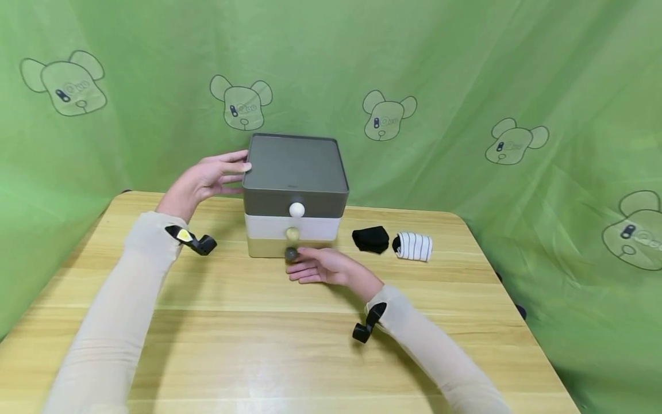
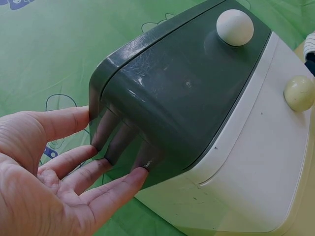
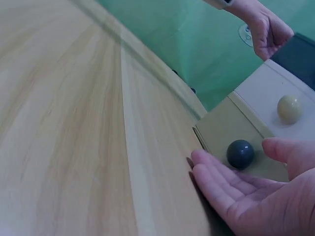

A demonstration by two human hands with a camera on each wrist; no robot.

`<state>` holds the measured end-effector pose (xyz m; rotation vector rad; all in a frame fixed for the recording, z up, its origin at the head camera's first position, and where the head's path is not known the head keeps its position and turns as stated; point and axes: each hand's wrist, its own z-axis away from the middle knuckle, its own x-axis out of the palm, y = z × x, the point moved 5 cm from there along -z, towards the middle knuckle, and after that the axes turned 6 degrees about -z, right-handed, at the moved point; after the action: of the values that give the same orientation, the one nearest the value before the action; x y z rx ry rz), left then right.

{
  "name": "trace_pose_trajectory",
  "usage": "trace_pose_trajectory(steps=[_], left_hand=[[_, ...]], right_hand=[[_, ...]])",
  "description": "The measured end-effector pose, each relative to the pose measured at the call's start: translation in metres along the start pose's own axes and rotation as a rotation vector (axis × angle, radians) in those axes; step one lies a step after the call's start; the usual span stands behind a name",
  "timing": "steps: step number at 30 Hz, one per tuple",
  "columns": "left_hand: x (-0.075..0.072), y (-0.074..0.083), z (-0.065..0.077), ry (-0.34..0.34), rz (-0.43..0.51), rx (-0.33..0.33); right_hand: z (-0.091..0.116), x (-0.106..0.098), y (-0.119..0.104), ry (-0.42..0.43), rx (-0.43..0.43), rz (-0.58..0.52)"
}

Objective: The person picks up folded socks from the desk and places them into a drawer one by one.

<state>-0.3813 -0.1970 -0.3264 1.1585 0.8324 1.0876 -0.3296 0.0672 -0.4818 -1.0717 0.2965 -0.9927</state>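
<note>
On table, toward rear: drawer box, with left hand spread, gripless, against its side, seemingly as brace, and right hand loosely extended, gripless, beside bottom knob, seemingly for ready reach.

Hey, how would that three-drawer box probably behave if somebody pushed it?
The three-drawer box is likely stiff, since it looks like hard plastic. It probably resists tipping, looking wider than tall on the table. The dark gray top drawer might feel slippery, its face being glossy.
</note>
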Motion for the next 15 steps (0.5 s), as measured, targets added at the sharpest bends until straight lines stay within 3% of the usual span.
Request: trace_pose_trajectory(steps=[7, 15], left_hand=[[0.000, 0.000, -0.001, 0.019, 0.025, -0.020], [-0.001, 0.000, -0.001, 0.025, 0.029, -0.021]], right_hand=[[-0.013, 0.004, 0.004, -0.039, 0.027, -0.121], [-0.015, 0.007, 0.004, -0.048, 0.032, -0.144]])
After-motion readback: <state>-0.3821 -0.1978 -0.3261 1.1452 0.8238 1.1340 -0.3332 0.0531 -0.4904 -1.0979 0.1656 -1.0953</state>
